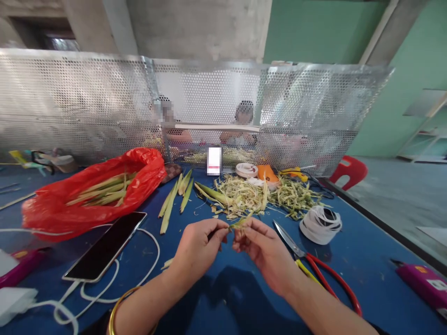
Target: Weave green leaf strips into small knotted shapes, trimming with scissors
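Both hands meet over the blue table, pinching one small piece of green plant leaf between them. My left hand is closed, thumb and forefinger on the piece's left end. The fingers of my right hand are closed around its other end and hide part of it. Just beyond the hands lie a heap of pale shredded strips and a heap of greener pieces. Several long green leaves rest to the left of the heaps. Scissors with red handles lie beside my right hand.
At left are a red plastic bag holding leaf stalks, and a phone with a white cable. A white ribbon roll and a purple tool lie at right. Behind a perforated metal screen, two people sit.
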Demonstrator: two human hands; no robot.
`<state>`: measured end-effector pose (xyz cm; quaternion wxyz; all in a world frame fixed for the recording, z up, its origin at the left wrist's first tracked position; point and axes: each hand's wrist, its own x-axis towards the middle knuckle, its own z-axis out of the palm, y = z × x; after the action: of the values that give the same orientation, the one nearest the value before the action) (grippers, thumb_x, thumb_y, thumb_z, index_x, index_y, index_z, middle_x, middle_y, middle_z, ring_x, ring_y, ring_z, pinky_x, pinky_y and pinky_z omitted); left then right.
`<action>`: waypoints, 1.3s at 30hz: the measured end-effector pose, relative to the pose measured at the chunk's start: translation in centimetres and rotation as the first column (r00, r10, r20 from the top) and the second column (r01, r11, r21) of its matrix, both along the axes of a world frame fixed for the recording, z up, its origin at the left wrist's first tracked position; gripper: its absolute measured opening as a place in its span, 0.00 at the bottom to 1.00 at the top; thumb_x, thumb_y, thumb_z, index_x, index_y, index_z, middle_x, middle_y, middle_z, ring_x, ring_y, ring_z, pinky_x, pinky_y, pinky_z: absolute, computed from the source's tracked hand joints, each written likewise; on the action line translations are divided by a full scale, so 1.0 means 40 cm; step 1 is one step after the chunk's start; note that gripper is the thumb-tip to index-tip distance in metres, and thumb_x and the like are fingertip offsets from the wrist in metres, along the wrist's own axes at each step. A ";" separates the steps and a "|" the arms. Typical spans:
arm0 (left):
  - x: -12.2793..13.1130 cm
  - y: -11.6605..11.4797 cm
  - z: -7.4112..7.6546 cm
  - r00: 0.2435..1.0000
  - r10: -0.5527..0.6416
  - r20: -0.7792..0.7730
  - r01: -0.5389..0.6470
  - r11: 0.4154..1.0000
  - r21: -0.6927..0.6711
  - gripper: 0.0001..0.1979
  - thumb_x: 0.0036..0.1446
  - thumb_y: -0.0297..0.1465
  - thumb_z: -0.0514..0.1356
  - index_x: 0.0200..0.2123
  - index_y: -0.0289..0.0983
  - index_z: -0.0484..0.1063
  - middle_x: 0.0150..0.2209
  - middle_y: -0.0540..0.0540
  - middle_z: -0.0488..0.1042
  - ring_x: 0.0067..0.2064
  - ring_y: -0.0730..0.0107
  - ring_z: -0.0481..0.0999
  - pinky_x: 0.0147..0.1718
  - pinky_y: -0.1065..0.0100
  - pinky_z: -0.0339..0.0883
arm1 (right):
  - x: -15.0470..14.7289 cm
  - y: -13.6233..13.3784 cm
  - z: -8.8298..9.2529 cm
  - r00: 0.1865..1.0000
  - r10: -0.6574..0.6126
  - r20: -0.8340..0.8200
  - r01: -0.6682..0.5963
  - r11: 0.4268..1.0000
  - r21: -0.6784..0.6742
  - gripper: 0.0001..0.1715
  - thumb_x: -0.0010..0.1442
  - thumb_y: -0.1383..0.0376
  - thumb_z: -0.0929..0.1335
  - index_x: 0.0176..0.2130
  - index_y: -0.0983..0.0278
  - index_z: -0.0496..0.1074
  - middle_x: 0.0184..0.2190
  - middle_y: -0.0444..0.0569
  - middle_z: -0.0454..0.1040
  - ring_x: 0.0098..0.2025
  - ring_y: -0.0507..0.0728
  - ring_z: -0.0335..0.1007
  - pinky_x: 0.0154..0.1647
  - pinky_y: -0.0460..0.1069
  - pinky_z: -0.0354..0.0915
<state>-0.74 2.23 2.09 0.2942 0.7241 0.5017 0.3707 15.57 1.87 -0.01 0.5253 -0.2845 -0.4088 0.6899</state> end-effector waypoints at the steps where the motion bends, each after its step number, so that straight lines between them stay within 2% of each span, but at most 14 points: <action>1: 0.000 0.000 -0.003 1.000 0.030 0.000 -0.030 1.000 0.000 0.11 0.57 0.32 0.53 0.30 0.37 0.75 0.23 0.52 0.72 0.24 0.74 0.69 0.26 0.74 0.61 | -0.006 -0.009 0.001 0.997 -0.046 0.066 0.042 0.997 0.058 0.10 0.55 0.61 0.69 0.27 0.64 0.69 0.26 0.45 0.72 0.30 0.52 0.69 0.35 0.48 0.65; 6: 0.007 -0.002 -0.013 0.994 0.105 -0.001 -0.105 0.994 0.003 0.10 0.56 0.31 0.54 0.29 0.38 0.76 0.24 0.51 0.74 0.27 0.71 0.72 0.27 0.73 0.62 | -0.026 -0.041 -0.001 0.913 -0.219 0.345 0.109 0.945 0.310 0.12 0.60 0.61 0.65 0.28 0.64 0.69 0.26 0.46 0.72 0.32 0.54 0.69 0.38 0.48 0.66; 10: 0.012 -0.004 -0.022 0.993 0.107 -0.045 -0.108 0.994 -0.007 0.11 0.55 0.30 0.54 0.29 0.39 0.76 0.24 0.51 0.76 0.27 0.70 0.73 0.29 0.72 0.63 | -0.027 -0.051 -0.015 0.808 -0.312 0.499 0.042 0.876 0.480 0.12 0.62 0.63 0.62 0.29 0.63 0.67 0.27 0.46 0.72 0.32 0.53 0.68 0.35 0.46 0.64; 15: 0.005 0.001 -0.029 0.995 0.076 -0.068 -0.072 0.995 0.063 0.11 0.56 0.32 0.54 0.31 0.40 0.77 0.30 0.50 0.79 0.33 0.67 0.76 0.33 0.71 0.65 | -0.020 -0.056 -0.029 0.617 -0.528 0.584 -0.169 0.636 0.753 0.09 0.62 0.70 0.60 0.34 0.63 0.68 0.33 0.49 0.72 0.34 0.53 0.68 0.36 0.46 0.63; 17: 0.001 0.003 -0.028 0.988 0.079 -0.132 -0.064 0.992 0.111 0.11 0.56 0.31 0.54 0.32 0.40 0.77 0.32 0.49 0.79 0.35 0.66 0.77 0.34 0.70 0.65 | -0.015 -0.057 -0.027 0.517 -0.651 0.556 -0.261 0.499 0.826 0.11 0.62 0.72 0.59 0.38 0.63 0.69 0.39 0.52 0.73 0.36 0.54 0.69 0.37 0.47 0.63; 19: 0.000 0.002 -0.028 0.966 0.011 -0.258 0.024 0.991 0.134 0.11 0.56 0.28 0.53 0.31 0.40 0.77 0.31 0.47 0.79 0.34 0.66 0.76 0.33 0.70 0.64 | -0.004 -0.054 -0.018 0.402 -0.750 0.525 -0.327 0.418 0.848 0.12 0.61 0.73 0.60 0.39 0.63 0.70 0.41 0.53 0.72 0.34 0.54 0.69 0.35 0.47 0.62; 21: 0.001 0.000 -0.028 0.910 -0.111 -0.400 0.175 0.976 0.129 0.12 0.55 0.26 0.52 0.28 0.38 0.76 0.27 0.46 0.77 0.30 0.67 0.75 0.29 0.71 0.62 | 0.012 -0.042 0.000 0.351 -0.755 0.554 -0.322 0.458 0.829 0.11 0.60 0.72 0.60 0.36 0.63 0.71 0.39 0.52 0.72 0.32 0.54 0.68 0.33 0.47 0.61; 25: 0.001 -0.006 -0.015 0.781 -0.454 -0.430 0.525 0.850 0.056 0.13 0.55 0.24 0.51 0.30 0.38 0.75 0.27 0.47 0.76 0.29 0.71 0.73 0.29 0.72 0.61 | 0.052 0.013 0.032 0.521 -0.477 0.708 -0.166 0.757 0.632 0.09 0.57 0.69 0.64 0.25 0.63 0.69 0.28 0.46 0.69 0.30 0.52 0.65 0.31 0.46 0.60; 27: -0.001 -0.005 -0.002 0.849 -0.454 -0.270 0.474 0.881 0.009 0.12 0.57 0.27 0.51 0.31 0.39 0.75 0.26 0.48 0.75 0.28 0.73 0.73 0.30 0.73 0.63 | 0.066 0.043 0.031 0.636 -0.264 0.725 -0.083 0.911 0.404 0.09 0.55 0.66 0.66 0.23 0.64 0.68 0.22 0.42 0.66 0.23 0.49 0.60 0.25 0.45 0.57; 29: -0.003 -0.002 0.010 0.940 -0.324 -0.108 0.321 0.946 -0.043 0.10 0.58 0.31 0.53 0.31 0.38 0.74 0.25 0.50 0.74 0.26 0.74 0.72 0.28 0.74 0.64 | 0.069 0.062 0.019 0.735 -0.096 0.671 -0.057 0.978 0.203 0.10 0.54 0.64 0.66 0.23 0.65 0.68 0.18 0.40 0.63 0.20 0.48 0.55 0.22 0.44 0.53; 32: -0.008 0.008 0.016 0.996 -0.062 0.063 0.067 0.994 -0.081 0.10 0.56 0.35 0.55 0.30 0.37 0.73 0.23 0.51 0.73 0.23 0.75 0.71 0.26 0.73 0.64 | 0.052 0.059 0.000 0.789 -0.030 0.614 -0.068 0.989 0.135 0.10 0.55 0.64 0.66 0.24 0.65 0.68 0.17 0.40 0.62 0.20 0.48 0.55 0.22 0.44 0.53; 34: -0.011 0.015 0.014 0.991 0.060 0.123 -0.048 0.994 -0.102 0.10 0.54 0.36 0.56 0.29 0.37 0.73 0.23 0.51 0.73 0.23 0.74 0.70 0.26 0.73 0.64 | 0.035 0.037 -0.004 0.769 -0.112 0.629 -0.090 0.956 0.280 0.10 0.56 0.65 0.66 0.24 0.65 0.68 0.21 0.42 0.65 0.23 0.49 0.61 0.26 0.45 0.58; 37: -0.014 0.021 0.005 0.982 0.130 0.140 -0.112 0.985 -0.134 0.11 0.53 0.36 0.56 0.29 0.36 0.75 0.23 0.50 0.74 0.23 0.73 0.71 0.25 0.72 0.64 | 0.019 0.000 -0.001 0.726 -0.384 0.570 -0.113 0.751 0.651 0.09 0.59 0.69 0.64 0.27 0.63 0.67 0.34 0.49 0.71 0.37 0.54 0.68 0.39 0.48 0.63; 39: -0.013 0.020 -0.004 0.986 0.113 0.123 -0.095 0.985 -0.142 0.11 0.53 0.35 0.56 0.30 0.36 0.76 0.23 0.51 0.74 0.22 0.73 0.71 0.24 0.72 0.64 | 0.018 -0.014 -0.001 0.727 -0.438 0.530 -0.169 0.633 0.755 0.07 0.61 0.70 0.62 0.32 0.62 0.67 0.42 0.52 0.70 0.43 0.55 0.67 0.44 0.49 0.62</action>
<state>-1.24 3.04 1.91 0.3550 0.6494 0.5426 0.3973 16.29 1.33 -0.04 0.4633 -0.2969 -0.7952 0.2546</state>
